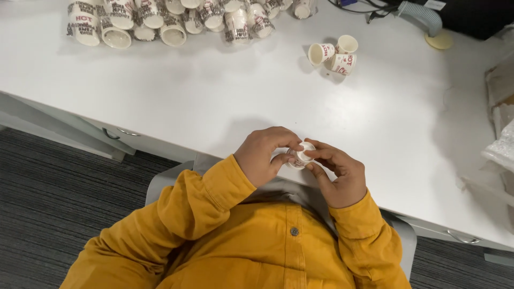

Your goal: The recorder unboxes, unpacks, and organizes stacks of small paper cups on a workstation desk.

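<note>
I pinch a small paper cup (300, 156) between my left hand (263, 156) and right hand (339, 174), both clamped on it, at the white table's (214, 101) near edge; 3 cups (334, 55) lie beyond.

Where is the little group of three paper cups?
The three paper cups lie on the white table, upper right of both hands, apart from the big pile.

Left hand (265, 155) and right hand (338, 174) together, fingertips pinching inward, grip closed, wrists bent.
</note>
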